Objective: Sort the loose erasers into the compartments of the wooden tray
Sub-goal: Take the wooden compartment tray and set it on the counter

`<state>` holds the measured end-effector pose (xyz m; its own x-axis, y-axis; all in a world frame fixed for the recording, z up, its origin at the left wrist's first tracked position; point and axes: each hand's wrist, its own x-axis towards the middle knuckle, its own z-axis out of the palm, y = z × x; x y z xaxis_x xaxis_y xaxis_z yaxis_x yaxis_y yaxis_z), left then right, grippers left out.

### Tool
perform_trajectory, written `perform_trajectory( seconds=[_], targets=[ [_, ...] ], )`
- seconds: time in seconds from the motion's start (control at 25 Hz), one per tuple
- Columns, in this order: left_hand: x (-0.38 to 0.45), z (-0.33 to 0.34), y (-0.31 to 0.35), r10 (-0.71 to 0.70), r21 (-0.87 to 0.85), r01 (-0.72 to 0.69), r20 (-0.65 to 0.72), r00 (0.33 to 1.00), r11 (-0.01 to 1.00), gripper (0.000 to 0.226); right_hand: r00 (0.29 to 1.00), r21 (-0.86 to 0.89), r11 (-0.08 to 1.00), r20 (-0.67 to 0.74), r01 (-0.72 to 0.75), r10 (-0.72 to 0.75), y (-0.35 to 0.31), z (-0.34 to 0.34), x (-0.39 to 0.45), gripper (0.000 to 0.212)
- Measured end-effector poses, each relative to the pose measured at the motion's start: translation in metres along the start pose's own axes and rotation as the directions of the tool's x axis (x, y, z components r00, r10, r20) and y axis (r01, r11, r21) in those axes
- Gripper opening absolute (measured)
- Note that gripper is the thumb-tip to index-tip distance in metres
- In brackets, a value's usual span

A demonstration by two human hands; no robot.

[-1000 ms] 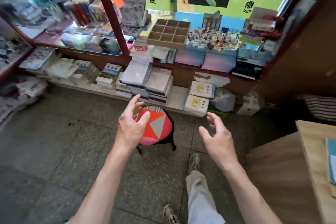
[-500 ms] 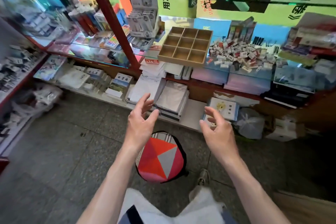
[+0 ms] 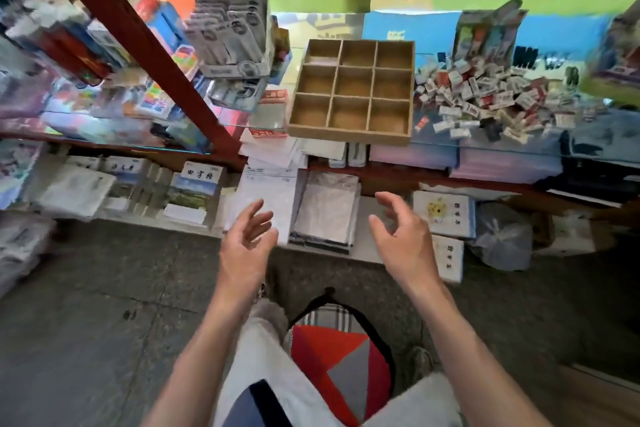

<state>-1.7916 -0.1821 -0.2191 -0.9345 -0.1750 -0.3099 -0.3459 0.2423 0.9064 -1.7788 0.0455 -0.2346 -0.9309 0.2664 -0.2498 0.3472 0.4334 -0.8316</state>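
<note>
Tray (image 3: 349, 133) on glass shelf (image 3: 588, 139), front edge; 9 compartments w/ nothing in them. Erasers (image 3: 485, 97) piled just right of tray. L hand (image 3: 244, 250) & R hand (image 3: 405, 246) below shelf, fingers apart, holding nothing.

We see the nine-compartment wooden tray (image 3: 353, 135) on the glass shelf (image 3: 588, 139), the heap of loose small boxed erasers (image 3: 485, 97) just to its right, and stacked paper pads (image 3: 327, 211) on the lower shelf below.
</note>
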Motion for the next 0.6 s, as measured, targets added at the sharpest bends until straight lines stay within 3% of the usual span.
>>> perform_trajectory(
  seconds=[0.12, 0.36, 0.48, 0.6],
  targets=[
    [0.084, -0.023, -0.011, -0.011, 0.030, 0.007, 0.151, 0.988, 1.000, 0.045, 0.993, 0.002, 0.994, -0.055, -0.105, 0.105, -0.021, 0.050, 0.042, 0.034],
    [0.182, -0.032, 0.031, 0.047, 0.088, -0.085, 0.369, 0.928, 0.993, 0.044, 0.936, 0.066, 0.959, -0.213, -0.274, 0.282, -0.042, 0.078, 0.073, 0.030],
    [0.203, -0.011, 0.038, 0.074, 0.036, -0.091, 0.337, 0.939, 0.995, 0.040, 0.938, 0.045, 0.956, -0.185, -0.289, 0.292, -0.034, 0.083, 0.092, 0.033],
    [0.210, 0.028, 0.021, 0.083, -0.057, -0.073, 0.207, 0.975, 0.996, 0.042, 0.978, -0.085, 0.976, -0.063, -0.202, 0.197, -0.008, 0.087, 0.116, 0.041]
  ],
)
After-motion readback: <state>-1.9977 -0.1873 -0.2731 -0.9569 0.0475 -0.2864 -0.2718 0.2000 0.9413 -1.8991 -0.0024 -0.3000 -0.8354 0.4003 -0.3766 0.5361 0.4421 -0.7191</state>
